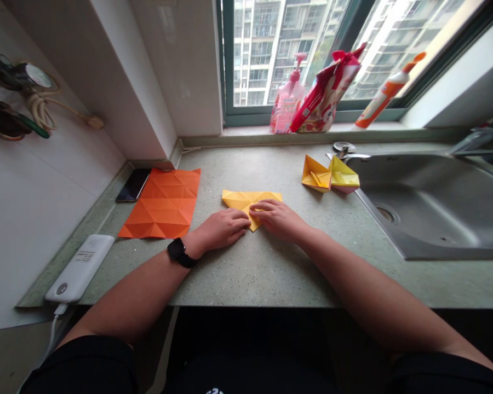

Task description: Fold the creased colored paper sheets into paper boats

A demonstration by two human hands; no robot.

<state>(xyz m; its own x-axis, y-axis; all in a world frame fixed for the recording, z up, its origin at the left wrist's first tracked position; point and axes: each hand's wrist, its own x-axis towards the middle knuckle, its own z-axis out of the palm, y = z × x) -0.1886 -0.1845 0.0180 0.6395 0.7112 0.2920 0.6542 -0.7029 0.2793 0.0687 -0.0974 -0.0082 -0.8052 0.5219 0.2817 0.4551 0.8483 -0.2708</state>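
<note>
A yellow sheet of folded paper lies on the counter in front of me, its straight edge at the back and a point towards me. Creases run across its surface. My left hand is closed at the paper's lower left edge, fingers together against it. From the right, my right hand presses its bent fingers onto the middle of the paper and holds it down. The fingers hide part of the fold.
Left of the paper lies a creased orange sheet, beside a phone and a white power bank. Two folded paper shapes, orange-yellow and yellow, stand by the sink. Bottles and a red bag line the windowsill.
</note>
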